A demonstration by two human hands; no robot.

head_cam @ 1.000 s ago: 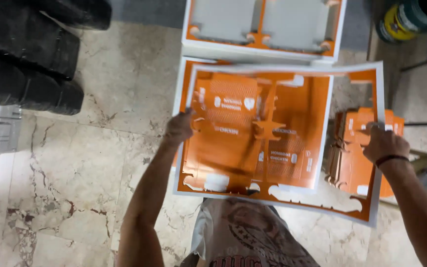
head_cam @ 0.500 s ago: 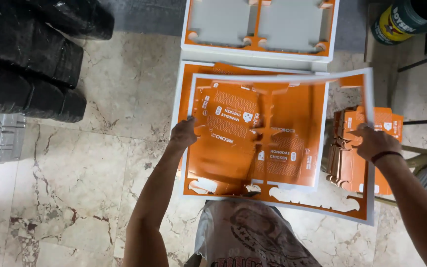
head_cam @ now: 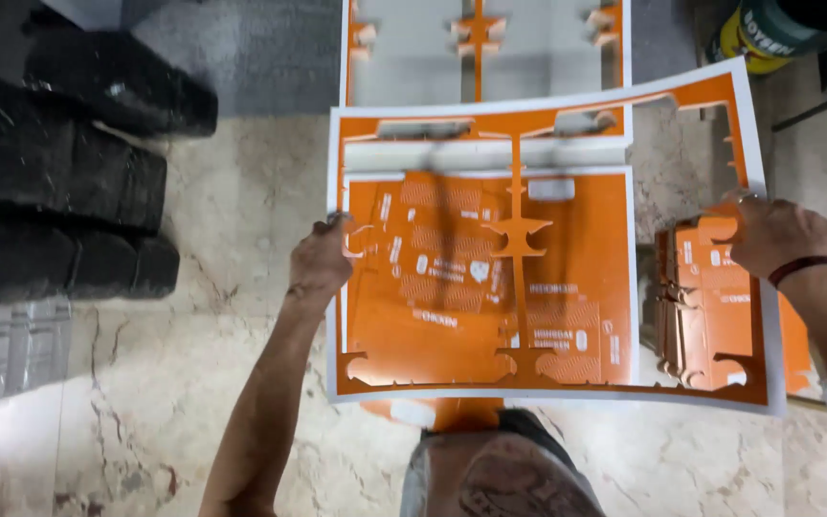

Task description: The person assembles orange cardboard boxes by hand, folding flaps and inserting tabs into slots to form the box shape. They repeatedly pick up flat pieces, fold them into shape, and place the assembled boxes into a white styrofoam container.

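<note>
I hold up a large orange and white die-cut cardboard frame [head_cam: 567,123], the waste skeleton of a printed sheet with its panels punched out. My left hand [head_cam: 323,258] grips its left edge and my right hand [head_cam: 775,233] grips its right edge. Through the openings shows a stack of orange printed carton sheets [head_cam: 452,287] lying on the floor beneath. To the right, under my right hand, stands a pile of punched-out orange carton blanks [head_cam: 696,306].
Another stack of sheets, grey side up with orange edges [head_cam: 433,48], lies at the top. Black bundles [head_cam: 69,172] sit at the left on the marble floor [head_cam: 145,383]. A green and yellow can [head_cam: 768,33] stands top right.
Both hands have lifted the cut-out frame up off the stack and toward the camera, so it now appears larger and reaches farther toward the top.
</note>
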